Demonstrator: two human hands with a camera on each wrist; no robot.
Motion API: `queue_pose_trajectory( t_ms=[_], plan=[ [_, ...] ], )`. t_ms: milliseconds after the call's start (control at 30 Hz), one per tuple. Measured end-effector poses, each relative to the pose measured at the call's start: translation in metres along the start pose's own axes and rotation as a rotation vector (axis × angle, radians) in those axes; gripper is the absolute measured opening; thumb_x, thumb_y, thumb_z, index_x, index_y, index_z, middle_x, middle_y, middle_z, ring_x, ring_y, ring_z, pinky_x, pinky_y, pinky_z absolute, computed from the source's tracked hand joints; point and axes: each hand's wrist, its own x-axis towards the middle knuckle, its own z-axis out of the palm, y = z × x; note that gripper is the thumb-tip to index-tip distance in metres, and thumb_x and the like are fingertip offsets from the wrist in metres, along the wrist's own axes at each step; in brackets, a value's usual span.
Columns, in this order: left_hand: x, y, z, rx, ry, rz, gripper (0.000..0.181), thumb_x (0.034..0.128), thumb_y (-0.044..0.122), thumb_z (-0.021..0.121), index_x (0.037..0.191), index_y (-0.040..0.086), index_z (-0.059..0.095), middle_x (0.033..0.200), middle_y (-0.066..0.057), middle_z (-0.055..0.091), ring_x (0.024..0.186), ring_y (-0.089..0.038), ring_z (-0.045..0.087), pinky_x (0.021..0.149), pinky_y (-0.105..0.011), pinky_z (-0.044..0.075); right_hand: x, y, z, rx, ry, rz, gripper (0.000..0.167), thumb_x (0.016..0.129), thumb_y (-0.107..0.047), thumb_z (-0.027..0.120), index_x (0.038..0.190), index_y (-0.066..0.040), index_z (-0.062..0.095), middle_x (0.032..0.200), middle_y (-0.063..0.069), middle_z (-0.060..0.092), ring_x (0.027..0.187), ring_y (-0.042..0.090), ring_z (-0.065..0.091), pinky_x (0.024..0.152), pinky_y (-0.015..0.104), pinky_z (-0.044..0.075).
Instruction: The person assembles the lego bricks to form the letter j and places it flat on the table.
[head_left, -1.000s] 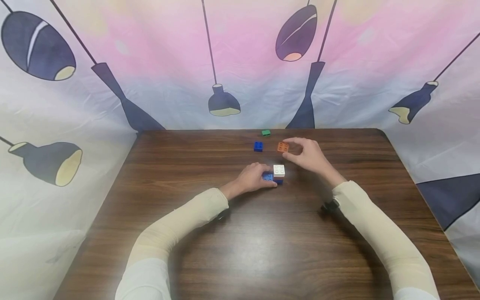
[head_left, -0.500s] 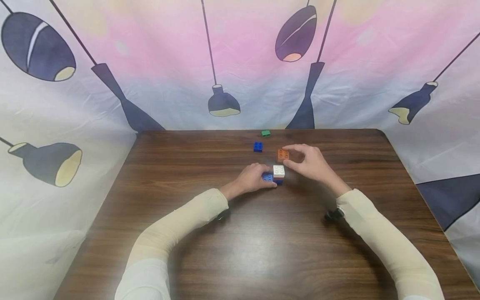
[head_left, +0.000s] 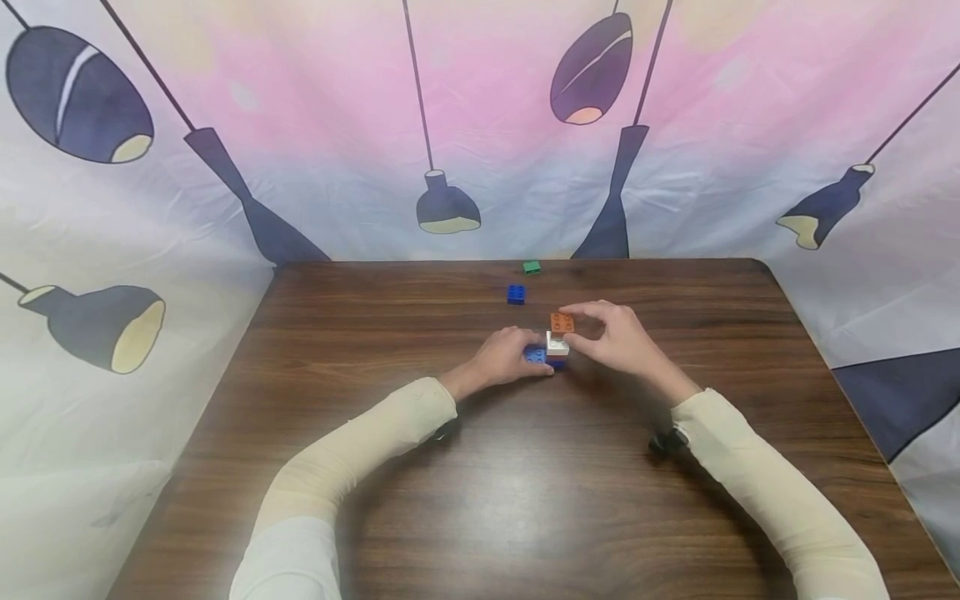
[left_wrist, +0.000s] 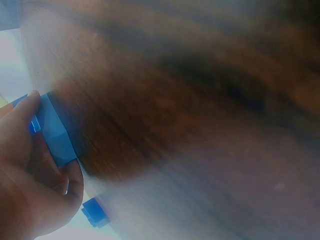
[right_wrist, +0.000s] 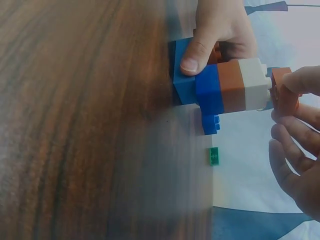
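Brown tabletop, light-blue brick partly hidden by left hand

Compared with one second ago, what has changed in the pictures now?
The right hand has brought the orange brick nearer and slightly left, above the white brick. Nothing was newly gripped or let go. The left hand still holds the light-blue brick; the loose blue brick and green brick stayed put.

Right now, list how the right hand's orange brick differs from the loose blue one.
The orange brick is pinched by the right hand; the loose blue brick is untouched. The orange brick is up by the white brick's top; the loose blue brick lies on the table. Both show four studs.
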Motion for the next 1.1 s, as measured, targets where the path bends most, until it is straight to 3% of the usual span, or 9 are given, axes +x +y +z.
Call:
queue_pose_trajectory(
  t_ms=[567, 767, 1100],
  plan=[
    [-0.0009, 0.0003, -0.0002, 0.012, 0.006, 0.005, 0.048, 0.0886, 0.043, 0.08, 0.12, 0.007, 0.073, 0.105, -0.002, 0.075, 0.085, -0.011, 0.061, 0.074, -0.026, 0.048, -0.006, -0.0005, 0.0059, 0.002, -0.018, -0.031, 0.041, 0.093, -0.03, 0.077, 0.129, -0.012, 0.07, 0.115, 0.008, 0.073, 0.104, 0.024, 0.067, 0.081, 0.045, 0.056],
    [-0.0003, -0.0002, 0.0, 0.011, 0.005, 0.009, 0.049, 0.0889, 0.043, 0.08, 0.121, 0.007, 0.072, 0.108, -0.003, 0.075, 0.088, -0.011, 0.062, 0.077, -0.026, 0.049, -0.0066, -0.001, 0.0048, 0.007, -0.022, -0.04, 0.04, 0.092, -0.029, 0.078, 0.128, -0.012, 0.072, 0.117, 0.009, 0.074, 0.105, 0.026, 0.068, 0.079, 0.045, 0.056],
    [-0.0002, -0.0004, -0.0001, 0.015, -0.003, 0.011, 0.05, 0.0893, 0.043, 0.079, 0.122, 0.007, 0.072, 0.108, -0.003, 0.075, 0.086, -0.01, 0.063, 0.075, -0.025, 0.05, -0.0013, -0.0015, 0.002, -0.035, -0.043, -0.108, 0.039, 0.09, -0.025, 0.08, 0.125, -0.01, 0.073, 0.116, 0.01, 0.075, 0.108, 0.028, 0.068, 0.088, 0.05, 0.055]
  ],
)
